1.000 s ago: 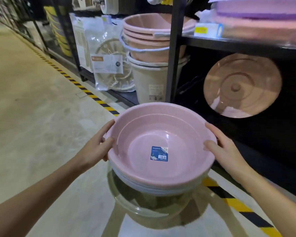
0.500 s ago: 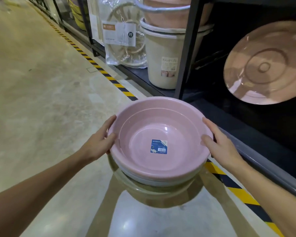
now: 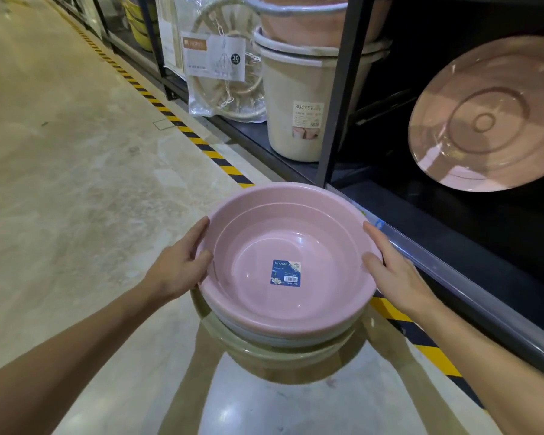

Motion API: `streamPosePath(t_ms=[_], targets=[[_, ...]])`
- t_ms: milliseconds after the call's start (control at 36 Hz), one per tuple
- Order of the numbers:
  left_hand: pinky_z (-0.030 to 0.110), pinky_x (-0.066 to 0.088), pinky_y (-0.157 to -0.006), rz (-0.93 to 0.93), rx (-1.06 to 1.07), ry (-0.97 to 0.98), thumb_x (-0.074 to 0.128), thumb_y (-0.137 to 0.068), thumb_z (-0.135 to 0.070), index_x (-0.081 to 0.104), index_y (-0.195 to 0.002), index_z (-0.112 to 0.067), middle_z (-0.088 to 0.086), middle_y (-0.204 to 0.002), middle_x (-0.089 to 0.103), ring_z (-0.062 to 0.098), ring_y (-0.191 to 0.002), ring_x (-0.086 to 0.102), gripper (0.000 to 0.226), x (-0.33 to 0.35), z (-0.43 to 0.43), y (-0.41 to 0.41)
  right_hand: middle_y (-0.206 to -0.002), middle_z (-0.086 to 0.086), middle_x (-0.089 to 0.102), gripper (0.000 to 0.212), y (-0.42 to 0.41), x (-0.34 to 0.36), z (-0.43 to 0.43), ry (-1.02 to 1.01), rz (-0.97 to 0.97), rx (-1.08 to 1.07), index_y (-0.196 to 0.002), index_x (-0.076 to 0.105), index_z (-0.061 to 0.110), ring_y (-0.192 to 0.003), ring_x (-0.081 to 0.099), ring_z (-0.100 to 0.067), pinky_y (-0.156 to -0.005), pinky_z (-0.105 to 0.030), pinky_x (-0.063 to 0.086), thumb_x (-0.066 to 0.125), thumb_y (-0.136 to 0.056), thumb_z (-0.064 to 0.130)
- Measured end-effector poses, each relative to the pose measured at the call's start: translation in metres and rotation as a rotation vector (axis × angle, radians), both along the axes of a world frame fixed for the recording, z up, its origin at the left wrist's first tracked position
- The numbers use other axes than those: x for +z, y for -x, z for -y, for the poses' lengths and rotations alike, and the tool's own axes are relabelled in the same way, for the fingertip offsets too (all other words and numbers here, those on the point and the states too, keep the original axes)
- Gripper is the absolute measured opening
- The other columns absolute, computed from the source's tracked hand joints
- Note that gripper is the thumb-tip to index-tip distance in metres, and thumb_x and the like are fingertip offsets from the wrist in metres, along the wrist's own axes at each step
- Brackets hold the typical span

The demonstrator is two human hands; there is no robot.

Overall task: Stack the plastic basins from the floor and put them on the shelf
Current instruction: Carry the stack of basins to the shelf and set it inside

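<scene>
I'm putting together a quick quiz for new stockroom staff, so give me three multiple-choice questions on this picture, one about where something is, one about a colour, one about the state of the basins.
1. Where is the blue label?
A. On the bucket's side
B. On the inside bottom of the top basin
C. On the floor

2. What colour is the top basin?
A. Pink
B. Yellow
C. Black

3. How is the basin stack held?
A. Resting on the shelf
B. By one hand only
C. By both hands at opposite rims

Answers: 1 B, the blue label sits in the bottom of the top basin. 2 A, its whole surface is pink. 3 C, the left hand and right hand grip opposite rims of the basin stack, short of the shelf.
</scene>
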State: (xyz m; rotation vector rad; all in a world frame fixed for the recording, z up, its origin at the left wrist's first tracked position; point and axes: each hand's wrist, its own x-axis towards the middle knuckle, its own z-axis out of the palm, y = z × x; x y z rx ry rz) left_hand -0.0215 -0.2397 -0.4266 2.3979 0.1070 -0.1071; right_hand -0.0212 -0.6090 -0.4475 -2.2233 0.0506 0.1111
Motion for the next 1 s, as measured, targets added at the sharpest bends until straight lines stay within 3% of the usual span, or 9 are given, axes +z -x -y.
streamPosePath(t_ms=[139, 250, 361, 500, 639, 750, 833, 917, 1000], targets=[[0.03, 0.043, -0.073, 0.016, 0.034, -0.117, 0.041, -0.071, -0.041, 0.03, -0.155, -0.034, -0.002, -0.086, 0.069, 0.023, -0.081, 0.06, 0.086, 0.002, 0.002, -0.003, -0.153, 0.014, 0.041, 0.06, 0.001, 0.0, -0.001, 0.011, -0.001, 0.015, -0.143, 0.019, 0.068, -0.136, 0.043, -0.016, -0.109, -0.049, 0.041, 0.042, -0.095, 0.041], [0.03, 0.042, -0.069, 0.016, 0.005, -0.169, 0.045, -0.07, -0.039, 0.031, -0.155, -0.03, -0.009, -0.073, 0.061, 0.024, -0.075, 0.058, 0.087, 0.0, 0.001, 0.002, -0.155, 0.009, 0.041, 0.065, 0.002, -0.004, -0.002, 0.047, -0.014, 0.016, -0.149, 0.02, 0.058, -0.136, 0.044, -0.02, -0.105, -0.043, 0.04, 0.042, -0.095, 0.032], [0.03, 0.042, -0.07, 0.025, 0.006, -0.15, 0.047, -0.071, -0.041, 0.031, -0.155, -0.033, -0.004, -0.082, 0.062, 0.023, -0.078, 0.06, 0.086, -0.004, -0.002, 0.004, -0.157, 0.013, 0.037, 0.065, 0.004, -0.004, -0.005, 0.05, 0.01, 0.017, -0.155, 0.022, 0.046, -0.14, 0.039, -0.019, -0.108, -0.042, 0.035, 0.043, -0.097, 0.025], [0.031, 0.046, -0.077, 0.016, 0.033, 0.016, 0.047, -0.074, -0.043, 0.029, -0.153, -0.041, -0.005, -0.097, 0.063, 0.014, -0.084, 0.064, 0.081, -0.013, -0.003, 0.007, -0.152, 0.012, 0.039, 0.062, 0.006, -0.008, -0.004, -0.002, 0.035, 0.007, -0.153, 0.024, 0.048, -0.124, 0.04, -0.007, -0.102, -0.039, 0.039, 0.045, -0.099, 0.028], [0.044, 0.046, -0.102, 0.048, 0.016, 0.103, 0.046, -0.079, -0.052, 0.027, -0.152, -0.047, -0.003, -0.129, 0.056, 0.016, -0.119, 0.052, 0.075, -0.034, -0.015, 0.004, -0.143, 0.012, 0.04, 0.06, 0.004, -0.014, 0.0, -0.066, 0.063, 0.005, -0.15, 0.028, 0.054, -0.114, 0.043, 0.012, -0.09, -0.021, 0.039, 0.049, -0.1, 0.03], [0.042, 0.033, -0.115, 0.018, -0.011, 0.243, 0.047, -0.086, -0.059, 0.018, -0.151, -0.057, -0.016, -0.155, 0.031, 0.005, -0.141, 0.032, 0.071, -0.041, -0.018, 0.007, -0.148, 0.025, 0.033, 0.061, 0.004, -0.021, 0.001, -0.2, 0.041, -0.01, -0.145, 0.024, 0.066, -0.125, 0.039, 0.01, -0.107, -0.041, 0.039, 0.053, -0.099, 0.037], [0.036, 0.025, -0.118, 0.048, -0.015, 0.313, 0.045, -0.092, -0.055, 0.015, -0.154, -0.052, -0.031, -0.153, 0.022, -0.007, -0.142, 0.021, 0.069, -0.041, -0.01, 0.009, -0.154, 0.021, 0.035, 0.065, 0.004, -0.023, 0.0, -0.344, 0.001, -0.016, -0.145, 0.022, 0.066, -0.136, 0.042, -0.006, -0.111, -0.048, 0.041, 0.057, -0.093, 0.048], [0.038, 0.022, -0.119, 0.034, 0.032, 0.366, 0.045, -0.09, -0.057, 0.013, -0.154, -0.051, -0.035, -0.151, 0.018, -0.004, -0.144, 0.018, 0.072, -0.042, -0.005, 0.009, -0.151, 0.018, 0.041, 0.068, 0.002, -0.03, -0.001, -0.431, -0.036, -0.028, -0.146, 0.022, 0.064, -0.136, 0.046, -0.014, -0.11, -0.054, 0.043, 0.058, -0.091, 0.048], [0.05, 0.026, -0.12, 0.015, 0.049, 0.439, 0.043, -0.088, -0.061, 0.014, -0.152, -0.055, -0.035, -0.154, 0.017, 0.002, -0.146, 0.021, 0.07, -0.046, -0.003, 0.01, -0.151, 0.017, 0.044, 0.063, 0.002, -0.035, -0.004, -0.487, -0.035, -0.025, -0.149, 0.027, 0.058, -0.137, 0.046, -0.012, -0.113, -0.052, 0.039, 0.055, -0.096, 0.039]])
